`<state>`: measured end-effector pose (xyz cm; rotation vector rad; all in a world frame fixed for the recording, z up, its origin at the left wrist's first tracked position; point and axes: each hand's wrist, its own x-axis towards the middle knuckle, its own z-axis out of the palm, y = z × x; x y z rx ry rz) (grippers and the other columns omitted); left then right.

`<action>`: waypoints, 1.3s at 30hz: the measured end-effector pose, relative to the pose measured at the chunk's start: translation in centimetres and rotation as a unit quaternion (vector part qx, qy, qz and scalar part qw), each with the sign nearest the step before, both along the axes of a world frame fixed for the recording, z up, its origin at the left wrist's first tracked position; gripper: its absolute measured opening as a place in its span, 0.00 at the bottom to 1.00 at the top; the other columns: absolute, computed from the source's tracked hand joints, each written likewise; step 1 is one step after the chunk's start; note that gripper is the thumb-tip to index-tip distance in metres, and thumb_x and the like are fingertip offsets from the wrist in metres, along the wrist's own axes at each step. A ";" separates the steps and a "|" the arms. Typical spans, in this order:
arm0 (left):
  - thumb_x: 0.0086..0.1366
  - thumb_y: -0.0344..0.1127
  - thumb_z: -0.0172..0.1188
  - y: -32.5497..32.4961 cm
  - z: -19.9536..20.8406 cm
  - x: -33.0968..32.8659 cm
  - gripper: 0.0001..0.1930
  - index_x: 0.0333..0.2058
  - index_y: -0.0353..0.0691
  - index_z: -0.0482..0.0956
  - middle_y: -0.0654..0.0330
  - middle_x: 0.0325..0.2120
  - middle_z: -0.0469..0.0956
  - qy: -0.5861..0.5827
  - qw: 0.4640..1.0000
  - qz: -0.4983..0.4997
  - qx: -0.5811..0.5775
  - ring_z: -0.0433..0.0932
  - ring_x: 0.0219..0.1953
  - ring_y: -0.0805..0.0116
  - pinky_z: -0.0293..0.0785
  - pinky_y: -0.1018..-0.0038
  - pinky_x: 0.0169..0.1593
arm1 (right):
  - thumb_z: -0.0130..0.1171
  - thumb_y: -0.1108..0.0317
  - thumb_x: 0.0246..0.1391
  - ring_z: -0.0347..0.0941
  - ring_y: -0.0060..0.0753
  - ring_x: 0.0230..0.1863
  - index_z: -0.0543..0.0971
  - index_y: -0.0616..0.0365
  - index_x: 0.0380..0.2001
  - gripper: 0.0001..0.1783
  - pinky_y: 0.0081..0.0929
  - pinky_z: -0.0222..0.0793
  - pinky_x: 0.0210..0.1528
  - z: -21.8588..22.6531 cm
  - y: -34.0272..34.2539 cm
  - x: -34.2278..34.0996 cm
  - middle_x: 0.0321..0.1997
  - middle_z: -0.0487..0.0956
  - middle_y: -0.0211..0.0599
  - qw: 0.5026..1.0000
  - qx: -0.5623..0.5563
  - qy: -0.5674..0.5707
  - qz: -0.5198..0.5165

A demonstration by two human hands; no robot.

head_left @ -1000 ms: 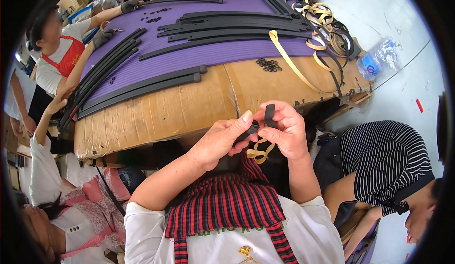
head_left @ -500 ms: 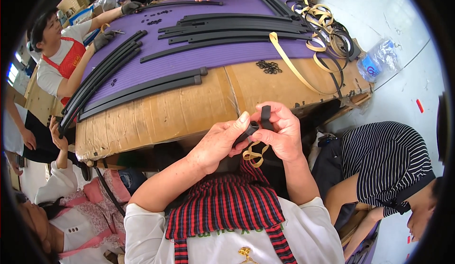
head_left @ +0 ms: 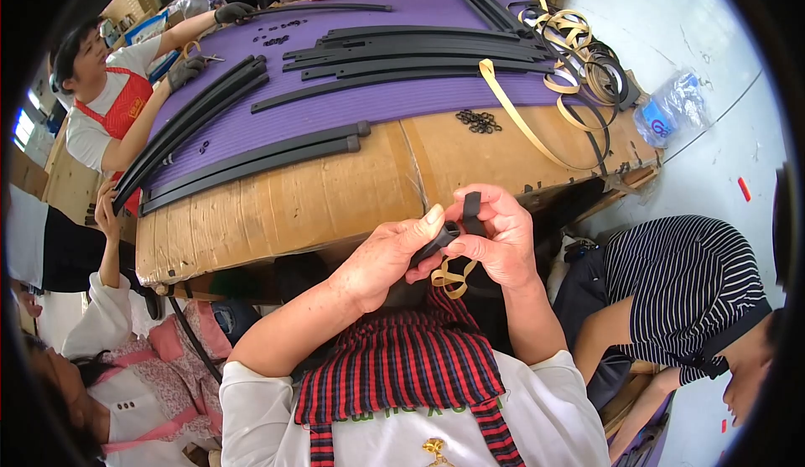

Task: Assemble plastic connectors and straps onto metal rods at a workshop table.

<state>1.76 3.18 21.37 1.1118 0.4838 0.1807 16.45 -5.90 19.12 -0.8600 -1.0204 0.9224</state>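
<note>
In front of my chest, my left hand is closed around a black tube-like piece, its dark end pointing toward my other hand. My right hand pinches a flat black strip, which stands up between thumb and fingers. The two pieces lie close together; whether they touch I cannot tell. Below my right fingers hangs a loop of thin yellow tape. Just beyond my hands is the cardboard-covered table edge.
Long black strips lie on a purple mat. Small black rings sit on the cardboard, left of tangled yellow and black tape. A gloved co-worker is at the left; a person in stripes is close on my right.
My hands stay almost in place, with the black strip slightly lower. At the left, the bundle of black strips has shifted right. A co-worker's hand at the far side has moved right.
</note>
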 end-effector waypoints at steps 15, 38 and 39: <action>0.61 0.58 0.46 0.4 -0.3 -0.5 0.24 0.27 0.40 0.74 0.67 0.14 0.65 -0.038 0.997 -0.038 -0.048 0.59 0.18 0.79 0.55 0.82 0.23 | 0.62 0.83 0.40 0.71 0.21 0.34 0.68 0.64 0.44 0.25 0.18 0.70 0.37 0.4 -0.3 -0.7 0.34 0.75 0.38 1.000 -0.011 0.015 -0.014; 0.56 0.63 0.50 0.1 -0.4 -0.8 0.26 0.20 0.42 0.73 0.68 0.10 0.62 -0.074 0.997 -0.027 -0.027 0.56 0.13 0.81 0.50 0.82 0.18 | 0.61 0.80 0.32 0.68 0.21 0.32 0.68 0.62 0.42 0.27 0.17 0.65 0.37 -0.5 -0.2 -1.2 0.32 0.72 0.32 0.990 -0.055 -0.014 -0.132; 0.56 0.64 0.50 0.0 -0.6 -0.8 0.27 0.19 0.42 0.72 0.68 0.11 0.62 -0.076 0.997 -0.023 -0.021 0.57 0.13 0.80 0.51 0.82 0.18 | 0.62 0.80 0.33 0.69 0.21 0.32 0.67 0.61 0.42 0.27 0.16 0.65 0.36 -0.1 -0.4 -1.2 0.33 0.73 0.33 0.991 -0.077 -0.001 -0.109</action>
